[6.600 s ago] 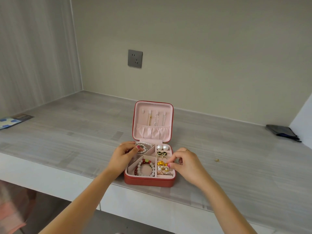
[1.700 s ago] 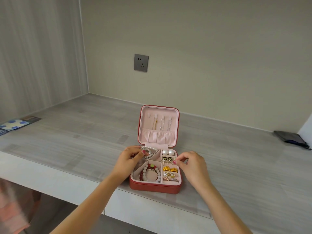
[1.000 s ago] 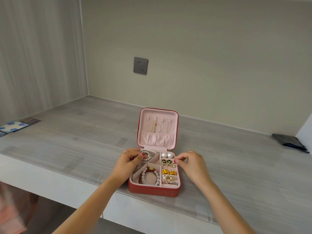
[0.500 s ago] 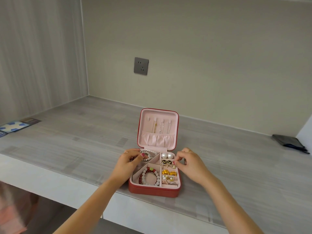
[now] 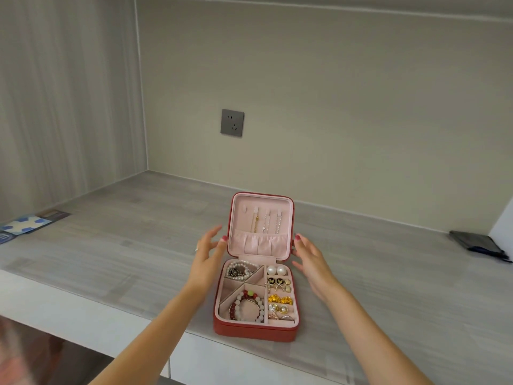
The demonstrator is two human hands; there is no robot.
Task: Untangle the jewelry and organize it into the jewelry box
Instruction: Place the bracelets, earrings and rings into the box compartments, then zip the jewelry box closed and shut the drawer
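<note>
— What are the hands doing?

— The left hand (image 5: 208,255) is spread wide, fingers straight, its thumb tip at the left edge of the raised lid (image 5: 261,226). The right hand (image 5: 311,259) is just as loose and wide on the other side, one fingertip at the lid's right edge. Neither holds anything.

— And the jewelry box (image 5: 255,330)?

— Red, lined in pink, sitting near the front edge of the grey counter (image 5: 111,245), its lid standing upright between the two hands. Thin chains (image 5: 266,223) hang inside the lid above a gathered pocket.

— What's in the tray?

— A pearl strand (image 5: 240,269) in the far-left compartment, a beaded bracelet (image 5: 247,305) of red and white beads in the near-left one. Down the right side: two pearl studs (image 5: 276,270), then dark earrings (image 5: 277,282), gold pieces (image 5: 280,299), and rings (image 5: 279,314) nearest me.

— Anything else around?

— A grey wall socket (image 5: 232,122) behind, a dark pouch (image 5: 477,243) far right, a blue patterned card (image 5: 26,225) far left.
</note>
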